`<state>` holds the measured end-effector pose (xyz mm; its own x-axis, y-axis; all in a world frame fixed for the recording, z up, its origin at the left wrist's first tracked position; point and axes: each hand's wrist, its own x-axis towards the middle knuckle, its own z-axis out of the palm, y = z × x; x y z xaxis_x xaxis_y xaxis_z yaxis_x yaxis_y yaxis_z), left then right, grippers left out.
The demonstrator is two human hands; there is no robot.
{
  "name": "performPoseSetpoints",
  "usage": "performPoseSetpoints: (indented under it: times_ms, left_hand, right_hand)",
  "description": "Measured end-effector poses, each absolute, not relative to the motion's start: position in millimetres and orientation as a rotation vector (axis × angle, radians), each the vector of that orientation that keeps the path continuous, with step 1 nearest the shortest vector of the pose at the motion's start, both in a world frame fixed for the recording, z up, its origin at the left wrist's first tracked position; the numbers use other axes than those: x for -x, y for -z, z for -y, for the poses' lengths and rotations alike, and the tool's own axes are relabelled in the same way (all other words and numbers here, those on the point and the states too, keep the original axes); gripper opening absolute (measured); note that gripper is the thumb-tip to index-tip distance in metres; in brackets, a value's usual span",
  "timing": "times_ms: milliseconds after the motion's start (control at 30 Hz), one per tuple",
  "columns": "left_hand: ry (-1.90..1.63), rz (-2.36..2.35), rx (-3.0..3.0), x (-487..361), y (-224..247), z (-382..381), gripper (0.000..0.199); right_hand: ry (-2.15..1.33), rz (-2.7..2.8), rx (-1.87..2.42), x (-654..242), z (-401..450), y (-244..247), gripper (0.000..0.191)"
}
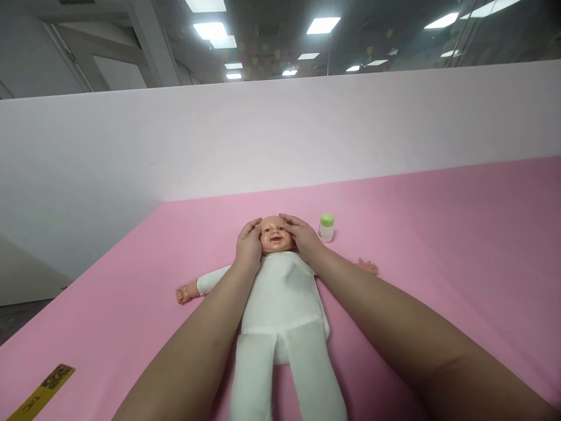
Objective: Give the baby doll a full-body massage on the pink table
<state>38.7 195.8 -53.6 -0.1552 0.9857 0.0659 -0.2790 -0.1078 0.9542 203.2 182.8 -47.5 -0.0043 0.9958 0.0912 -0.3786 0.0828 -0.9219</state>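
- Pink surface (416, 234): supports doll (283, 292), face-up, near green-capped bottle (326, 229).
- Left hand (248, 245), right hand (304, 237): open, curved against opposite sides of its head (276, 241).
- Apply light, balanced palm pressure; position fingertips clear of eyes (267, 230).

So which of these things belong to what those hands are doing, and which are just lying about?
In use:
- doll in white clothes, its head between the left hand and right hand
- pink surface, under the doll

Apparently just lying about:
- green-capped container, untouched
- yellow strip, near the surface's edge
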Motion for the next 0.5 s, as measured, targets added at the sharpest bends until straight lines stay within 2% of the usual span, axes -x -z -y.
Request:
performPoseSetpoints:
  times_ms: [300,500]
  left_hand:
    - [-1.498,-1.029,-0.995,-38.7,57.3,-198.9,0.042]
    - [-1.495,-1.056,-1.033,-37.1,56.9,-199.6,0.042]
  right_hand:
    - [-1.269,1.045,0.881,-203.6,-182.1,46.4,0.054]
    - [-1.247,1.042,0.858,-202.4,-189.9,54.8,0.050]
